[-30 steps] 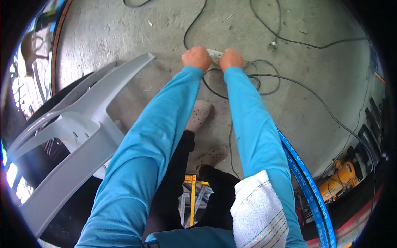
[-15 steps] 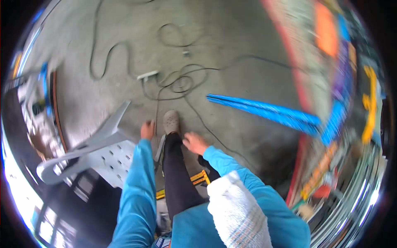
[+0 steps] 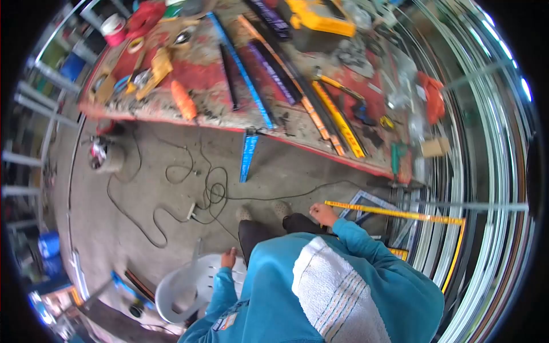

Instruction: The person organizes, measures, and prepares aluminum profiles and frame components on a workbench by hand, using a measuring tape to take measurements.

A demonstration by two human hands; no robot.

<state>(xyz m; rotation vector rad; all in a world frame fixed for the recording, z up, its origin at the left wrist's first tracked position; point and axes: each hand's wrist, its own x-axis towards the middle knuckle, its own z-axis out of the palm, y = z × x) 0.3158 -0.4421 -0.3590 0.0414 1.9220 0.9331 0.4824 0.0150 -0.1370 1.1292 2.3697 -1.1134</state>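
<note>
My left hand [image 3: 229, 258] hangs low beside the pale plastic chair [image 3: 167, 288], with nothing seen in it and its thumb apart from the fingers. Farther right, my right hand [image 3: 324, 215] is loosely closed in front of my dark trouser leg, and I see no object in it. Just beyond its knuckles lies the end of a yellow printed strip [image 3: 394, 212], which runs right to a corner. Whether hand and strip touch is unclear. A white towel [image 3: 337, 291] hangs over the teal top.
Ahead stands a red-topped workbench [image 3: 214, 119] with an orange tool [image 3: 183, 100], blue, purple and orange strips and a yellow case [image 3: 323, 18]. Black cable [image 3: 217, 194] coils on the floor. Long metal profiles [image 3: 503, 143] line the right. A bucket [image 3: 107, 157] stands at left.
The view has swung round and up, bringing the workbench in across the top. I now stand upright with both feet in view, and my hands are farther apart, the right one near the yellow strip.
</note>
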